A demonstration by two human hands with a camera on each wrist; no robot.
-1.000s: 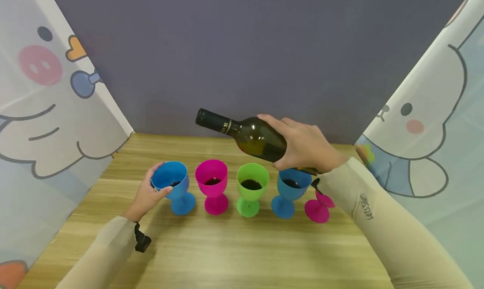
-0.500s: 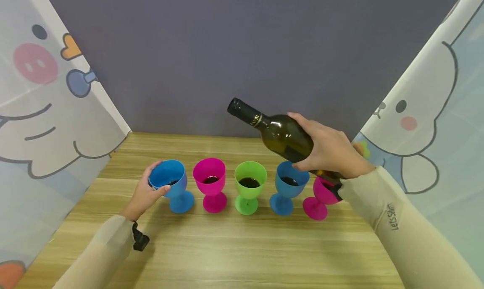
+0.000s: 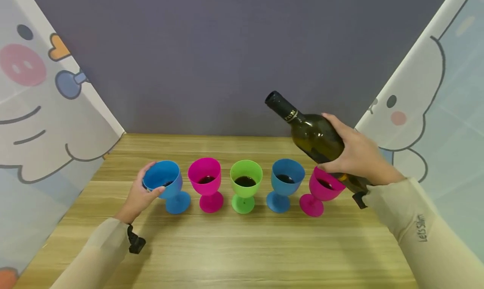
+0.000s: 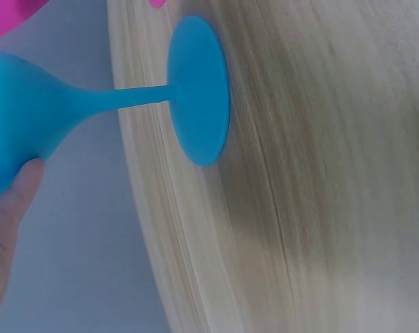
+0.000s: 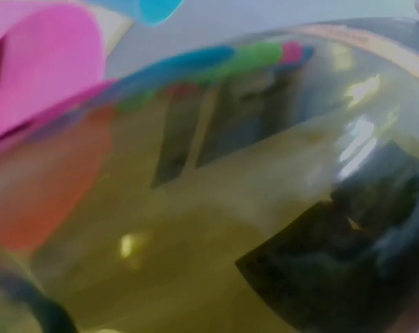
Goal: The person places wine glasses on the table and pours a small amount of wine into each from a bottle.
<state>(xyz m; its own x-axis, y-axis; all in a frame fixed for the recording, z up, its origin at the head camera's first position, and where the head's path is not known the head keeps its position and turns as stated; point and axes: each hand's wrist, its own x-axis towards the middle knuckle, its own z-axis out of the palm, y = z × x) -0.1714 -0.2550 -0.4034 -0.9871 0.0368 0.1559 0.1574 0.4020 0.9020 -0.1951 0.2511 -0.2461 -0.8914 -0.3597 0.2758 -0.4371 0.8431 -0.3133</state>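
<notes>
My left hand (image 3: 138, 198) holds the leftmost blue goblet (image 3: 177, 188) by its bowl, thumb on the near side, fingers around the left rim. Its round foot (image 4: 199, 90) stands on the wood in the left wrist view. My right hand (image 3: 357, 154) grips a dark green wine bottle (image 3: 314, 135) around its body, tilted with the neck up and to the left. The bottle overlaps the rightmost pink goblet (image 3: 319, 188) in the head view. Glass fills most of the right wrist view. Dark liquid shows in each goblet.
Between the held goblet and the rightmost one stand a pink goblet (image 3: 207, 184), a green goblet (image 3: 245, 182) and a second blue goblet (image 3: 285, 182). They form a row on the wooden table (image 3: 227, 251). A grey panel (image 3: 242, 62) rises behind, with cartoon-printed cloths at both sides.
My right hand has carried the bottle to the right, its neck tipping further up. The rightmost pink goblet has come into fuller view. My left hand keeps its hold on the blue goblet.
</notes>
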